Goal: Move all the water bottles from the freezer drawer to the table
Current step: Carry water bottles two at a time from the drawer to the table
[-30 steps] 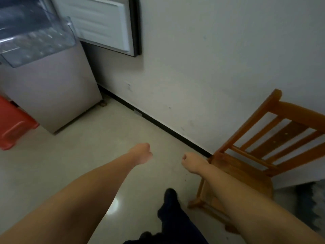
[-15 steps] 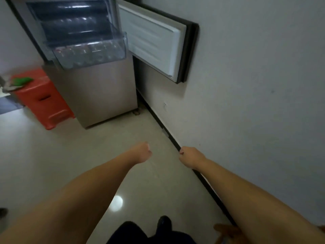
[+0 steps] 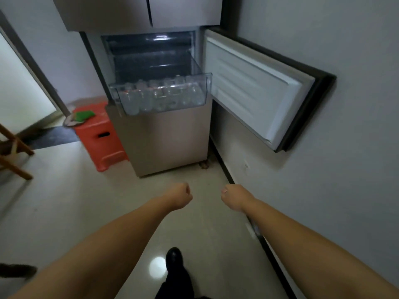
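A clear plastic freezer drawer (image 3: 206, 83) is pulled out of the fridge ahead of me. Several clear water bottles (image 3: 159, 94) lie packed side by side inside it. My left hand (image 3: 180, 197) and my right hand (image 3: 234, 196) are both curled into empty fists, held out over the floor well short of the fridge. Neither hand touches anything. No table is in view.
The freezer door (image 3: 259, 91) stands swung open to the right, against the wall. A red plastic stool (image 3: 101, 137) with a green item on it sits left of the fridge. Wooden chair legs (image 3: 13, 154) show at the far left. My dark shoe (image 3: 173, 257) is on the glossy floor.
My view has swung left from the wooden chair toward the fridge, which now sits centred and closer. Both fists have stayed closed and empty.
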The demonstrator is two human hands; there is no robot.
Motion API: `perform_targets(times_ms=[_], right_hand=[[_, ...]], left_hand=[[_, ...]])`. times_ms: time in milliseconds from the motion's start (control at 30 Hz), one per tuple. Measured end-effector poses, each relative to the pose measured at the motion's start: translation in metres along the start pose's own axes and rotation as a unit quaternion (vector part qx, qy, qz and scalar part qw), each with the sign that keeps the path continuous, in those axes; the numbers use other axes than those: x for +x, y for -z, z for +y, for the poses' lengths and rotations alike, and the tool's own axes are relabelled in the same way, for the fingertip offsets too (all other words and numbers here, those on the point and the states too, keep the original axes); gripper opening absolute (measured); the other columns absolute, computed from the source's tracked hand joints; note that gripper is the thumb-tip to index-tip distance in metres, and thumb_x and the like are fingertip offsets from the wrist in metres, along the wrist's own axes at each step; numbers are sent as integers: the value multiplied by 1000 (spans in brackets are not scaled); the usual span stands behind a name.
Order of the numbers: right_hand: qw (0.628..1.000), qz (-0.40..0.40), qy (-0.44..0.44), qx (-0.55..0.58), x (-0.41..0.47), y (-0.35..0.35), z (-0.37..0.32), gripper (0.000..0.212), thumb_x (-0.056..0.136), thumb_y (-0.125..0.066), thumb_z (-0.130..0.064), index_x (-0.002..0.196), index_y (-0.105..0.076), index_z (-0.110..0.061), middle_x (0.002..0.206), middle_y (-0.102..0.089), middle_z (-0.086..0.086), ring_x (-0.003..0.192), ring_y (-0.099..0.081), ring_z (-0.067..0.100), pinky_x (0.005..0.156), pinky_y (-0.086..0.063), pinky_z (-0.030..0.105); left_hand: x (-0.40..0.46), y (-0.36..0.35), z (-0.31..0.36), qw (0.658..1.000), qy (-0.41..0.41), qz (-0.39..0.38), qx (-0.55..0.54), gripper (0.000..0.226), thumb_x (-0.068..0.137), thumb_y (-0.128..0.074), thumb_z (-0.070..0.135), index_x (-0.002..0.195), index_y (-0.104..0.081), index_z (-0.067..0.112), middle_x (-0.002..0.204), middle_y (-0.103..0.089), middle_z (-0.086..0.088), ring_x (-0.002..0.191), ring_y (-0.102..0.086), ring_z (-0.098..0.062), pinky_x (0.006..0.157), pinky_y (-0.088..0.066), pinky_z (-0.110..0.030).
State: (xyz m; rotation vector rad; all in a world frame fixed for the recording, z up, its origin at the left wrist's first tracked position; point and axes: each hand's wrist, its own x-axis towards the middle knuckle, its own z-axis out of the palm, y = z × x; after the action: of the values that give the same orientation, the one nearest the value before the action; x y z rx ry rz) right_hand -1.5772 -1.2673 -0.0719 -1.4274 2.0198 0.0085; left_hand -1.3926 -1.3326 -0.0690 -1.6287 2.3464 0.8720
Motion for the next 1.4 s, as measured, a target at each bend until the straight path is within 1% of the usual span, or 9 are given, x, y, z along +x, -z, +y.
perform_targets(times_ms=[200, 400, 600, 733, 833, 1000, 1100, 1233, 1400], right_hand=[[999, 45, -2, 17, 83, 62, -59, 27, 96, -40, -17, 68, -38, -17, 94, -52, 16, 84, -48, 25, 71, -36, 29], [996, 75, 32, 29, 155, 112, -113, 28, 95, -42, -22, 114, -58, -10, 116, -61, 12, 102, -58, 29, 91, -49, 40], [991, 108, 63, 40, 235, 166, -141, 24, 94, -45, -24, 111, -60, -15, 115, -63, 10, 104, -58, 28, 90, -49, 38], [989, 118, 89, 23, 303, 215, -159, 17, 94, -45, -21, 84, -57, -15, 99, -64, 12, 98, -61, 32, 80, -48, 35], [979, 169, 112, 22, 351, 259, -178, 24, 95, -45, -22, 99, -65, -10, 108, -66, 17, 101, -61, 34, 85, -47, 37], [964, 225, 132, 52, 417, 321, -195, 30, 97, -41, -22, 97, -67, -6, 101, -69, 16, 95, -64, 32, 77, -46, 32], [977, 183, 105, 32, 449, 336, -192, 28, 96, -45, -18, 102, -67, -1, 106, -67, 18, 100, -63, 32, 77, -44, 30], [994, 26, 56, -94, 481, 325, -190, 35, 99, -44, -24, 124, -58, -3, 128, -59, 17, 117, -56, 30, 96, -44, 33], [992, -63, 29, -104, 499, 310, -206, 43, 99, -43, -14, 142, -40, -8, 141, -47, 18, 126, -48, 32, 103, -39, 37]], left_hand=[[87, 93, -27, 1000, -16, 19, -14, 25, 92, -49, 22, 107, -62, 8, 115, -64, -12, 106, -59, -29, 89, -48, -34], [158, 152, -46, 999, -17, 25, -28, 24, 89, -50, 20, 102, -65, 6, 111, -67, -15, 102, -61, -30, 88, -50, -35], [226, 197, -37, 997, -45, 42, -47, 25, 91, -52, 21, 108, -62, 6, 116, -65, -13, 108, -59, -29, 91, -47, -34], [281, 243, -17, 993, -59, 80, -64, 25, 90, -52, 19, 105, -66, 5, 110, -67, -15, 102, -62, -29, 88, -49, -34], [325, 286, 0, 987, -70, 120, -83, 23, 91, -52, 18, 105, -66, 8, 110, -68, -14, 102, -63, -29, 86, -47, -30], [391, 346, 33, 974, -56, 168, -141, 18, 91, -50, 20, 90, -66, 12, 100, -71, -12, 95, -65, -29, 87, -50, -34], [426, 350, 36, 972, -15, 144, -184, 19, 91, -48, 17, 93, -64, 7, 99, -71, -18, 94, -66, -34, 86, -54, -42], [460, 332, 28, 978, 79, 28, -190, 32, 92, -45, 21, 112, -61, 1, 113, -65, -24, 102, -65, -38, 85, -56, -44], [498, 306, 22, 990, 129, -7, -63, 61, 87, -42, 47, 140, -40, 15, 145, -45, -9, 133, -40, -37, 113, -29, -49]])
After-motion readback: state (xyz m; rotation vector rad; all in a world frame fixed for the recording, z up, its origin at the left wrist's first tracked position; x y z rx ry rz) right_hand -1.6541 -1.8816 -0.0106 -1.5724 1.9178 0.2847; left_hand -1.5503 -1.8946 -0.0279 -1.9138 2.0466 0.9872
